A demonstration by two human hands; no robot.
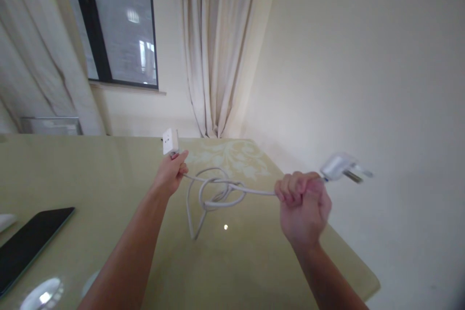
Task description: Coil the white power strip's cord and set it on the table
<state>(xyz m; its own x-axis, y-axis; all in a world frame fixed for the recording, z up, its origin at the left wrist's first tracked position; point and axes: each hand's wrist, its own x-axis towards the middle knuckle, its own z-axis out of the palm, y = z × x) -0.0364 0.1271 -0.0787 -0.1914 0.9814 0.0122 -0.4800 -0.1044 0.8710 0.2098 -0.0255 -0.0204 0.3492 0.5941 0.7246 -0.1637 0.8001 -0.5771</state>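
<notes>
A white extension cord (221, 205) stretches between my two hands, its middle looped and tangled above the table. My left hand (171, 172) is closed around the cord just below a small white socket block (170, 142), which points upward with its outlet holes showing. On the right, my right hand (304, 203) makes a fist round the other end of the cord. A white plug (338, 165) sticks out past that fist, its metal prongs pointing right and slightly blurred.
A pale green table (232, 271) with a leaf pattern lies under my hands. A black tablet (32, 242) rests at the left, beside a partly seen white object (6, 221). Curtains (214, 48), a window (123, 24) and a plain wall (356, 68) stand behind and to the right.
</notes>
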